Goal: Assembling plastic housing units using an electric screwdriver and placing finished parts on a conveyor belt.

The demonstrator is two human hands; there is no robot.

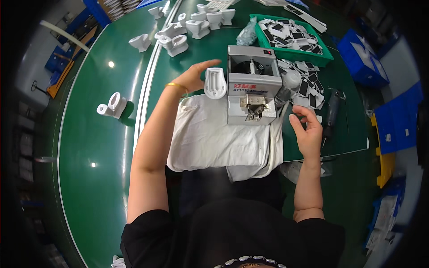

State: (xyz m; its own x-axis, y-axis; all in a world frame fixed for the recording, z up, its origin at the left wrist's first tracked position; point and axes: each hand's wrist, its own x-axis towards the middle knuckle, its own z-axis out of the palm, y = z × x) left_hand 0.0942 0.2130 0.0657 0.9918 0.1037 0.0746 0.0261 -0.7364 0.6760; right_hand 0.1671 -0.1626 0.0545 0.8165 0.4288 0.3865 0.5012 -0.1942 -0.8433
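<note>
White part (215, 83): stands beside grey machine (254, 83).
Left hand (192, 79): at white part, I cannot tell if gripping.
Right hand (309, 130): I see fingertips slightly apart.

1 white toilet-shaped piece (215, 84) sits beside the left hand (193, 79), its rectangular recess uncovered and facing up, its broad rounded end nearer; whether it is touched is unclear. Near the right hand (308, 131), flat white pieces (305, 86), many with black panels, lie in a loose, overlapping heap
</note>
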